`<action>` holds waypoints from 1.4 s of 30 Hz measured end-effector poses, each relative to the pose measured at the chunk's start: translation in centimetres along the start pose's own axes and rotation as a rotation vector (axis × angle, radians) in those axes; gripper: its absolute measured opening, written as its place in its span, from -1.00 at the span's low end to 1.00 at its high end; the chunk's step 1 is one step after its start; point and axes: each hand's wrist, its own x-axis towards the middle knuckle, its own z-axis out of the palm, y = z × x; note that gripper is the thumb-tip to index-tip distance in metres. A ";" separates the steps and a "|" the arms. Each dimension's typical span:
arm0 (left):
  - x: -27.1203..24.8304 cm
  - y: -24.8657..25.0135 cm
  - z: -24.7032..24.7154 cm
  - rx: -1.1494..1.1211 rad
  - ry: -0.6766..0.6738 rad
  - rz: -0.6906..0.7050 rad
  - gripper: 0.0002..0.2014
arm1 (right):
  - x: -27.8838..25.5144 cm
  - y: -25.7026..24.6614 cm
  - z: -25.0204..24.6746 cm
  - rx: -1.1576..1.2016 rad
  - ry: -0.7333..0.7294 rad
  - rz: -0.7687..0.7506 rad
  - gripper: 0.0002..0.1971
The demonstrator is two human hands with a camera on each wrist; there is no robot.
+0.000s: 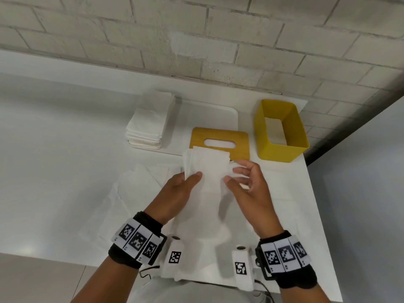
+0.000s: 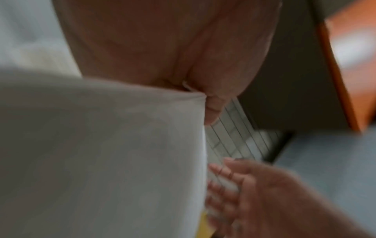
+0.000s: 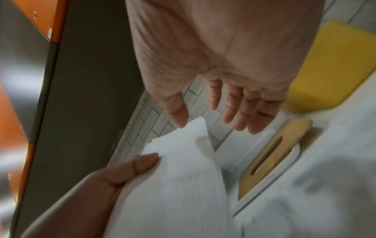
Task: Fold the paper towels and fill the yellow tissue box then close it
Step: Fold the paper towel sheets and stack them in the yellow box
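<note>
A person's left hand (image 1: 175, 191) pinches a folded paper towel (image 1: 207, 169) above a white table (image 1: 54, 149), thumb (image 3: 140, 162) on top and the remaining fingers hidden beneath the sheet. The right hand (image 1: 251, 184) hovers at the towel's right edge with fingers (image 3: 230, 109) spread and relaxed, thumb tip just at the paper, gripping nothing. From the left wrist camera, the towel (image 2: 101, 153) fills most of the blurred view, and the right hand's fingers (image 2: 223, 173) sit beside its edge.

Just beyond the held towel lies the box lid (image 1: 219, 142), a flat yellowish wooden panel with a long oval slot, resting partly on a white tray (image 1: 218, 112); the towel's far end overlaps the lid's near edge in the head view. To the right of the lid stands the yellow tissue box (image 1: 282, 132), open at the top, a pale layer visible at its bottom that looks like paper, though it cannot be told for certain. On the left part of the tray, a stack of folded towels (image 1: 148, 123) rises well above the tray's surface. Beneath the hands, unfolded sheets (image 1: 135, 193) spread loosely over the table, creased and overlapping. Both wrists wear black bands (image 1: 135, 239) carrying white tags with black square patterns. A pale brick wall (image 1: 196, 40) runs behind the table.
</note>
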 end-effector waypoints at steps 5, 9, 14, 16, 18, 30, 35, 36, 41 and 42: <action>0.0 0.0 0.3 0.918 -0.224 0.403 -0.68 | 0.8 -1.4 -1.8 -0.319 -0.399 -0.187 -0.37; 0.6 0.1 0.6 0.943 -0.209 0.492 -0.70 | 1.3 -1.2 -1.8 -0.319 -0.303 -0.231 -0.82; 0.8 -1.4 -1.3 0.983 0.022 0.439 -0.76 | 2.0 0.3 -3.9 -0.094 -0.105 -0.180 -0.87; 0.8 -1.6 -2.2 0.936 0.157 0.454 -0.82 | 2.4 1.3 -4.6 -0.033 -0.041 -0.141 -0.88; 0.9 -1.8 -2.5 0.850 0.224 0.469 -0.84 | 2.6 2.7 -4.9 -0.041 -0.016 -0.083 -0.88; 1.8 -4.0 -1.2 0.780 0.202 0.427 -0.82 | 2.0 6.3 -4.2 -0.179 -0.019 0.066 -0.87; 1.1 -3.3 -1.2 0.685 0.191 0.479 -0.78 | 1.8 5.9 -4.5 -0.095 0.016 0.031 -0.85; 1.1 -3.4 -1.1 0.651 0.179 0.481 -0.75 | 1.8 6.0 -4.4 -0.097 0.005 0.032 -0.85; 1.4 -3.5 -0.4 0.666 0.145 0.488 -0.77 | 1.9 6.4 -4.2 -0.167 0.009 0.037 -0.82; 1.5 -3.4 -0.2 0.697 0.147 0.492 -0.79 | 1.9 6.3 -4.2 -0.163 0.016 0.037 -0.81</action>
